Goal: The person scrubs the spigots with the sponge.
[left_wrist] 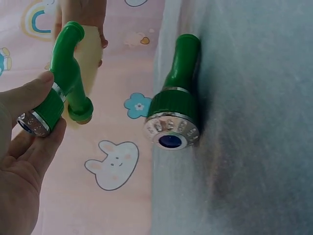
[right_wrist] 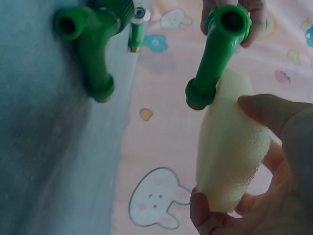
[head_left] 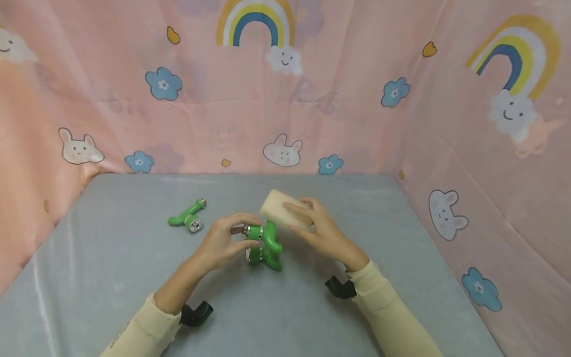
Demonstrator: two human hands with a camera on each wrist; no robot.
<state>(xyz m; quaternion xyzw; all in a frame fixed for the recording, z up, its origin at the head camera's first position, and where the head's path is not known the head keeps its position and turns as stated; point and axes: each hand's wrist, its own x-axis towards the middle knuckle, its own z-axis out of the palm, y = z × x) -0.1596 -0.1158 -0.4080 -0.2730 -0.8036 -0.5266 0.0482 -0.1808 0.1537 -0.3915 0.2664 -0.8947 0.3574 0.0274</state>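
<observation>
Head view: my left hand (head_left: 220,244) pinches a glossy green, curved, silver-knobbed tap (head_left: 270,239) above the grey table (head_left: 111,277); my right hand (head_left: 324,232) grips a cream foam block (head_left: 277,208). If my pinch loosens, the smooth tap could drop onto the matching green tap (head_left: 271,260) below. Right wrist shows the hollow spout mouth (right_wrist: 232,20), hidden in head view.

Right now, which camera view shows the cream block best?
The right wrist view: the cream block appears large and close, in the right hand. The head view shows it smaller; the left wrist view, only part behind the held green tap.
</observation>
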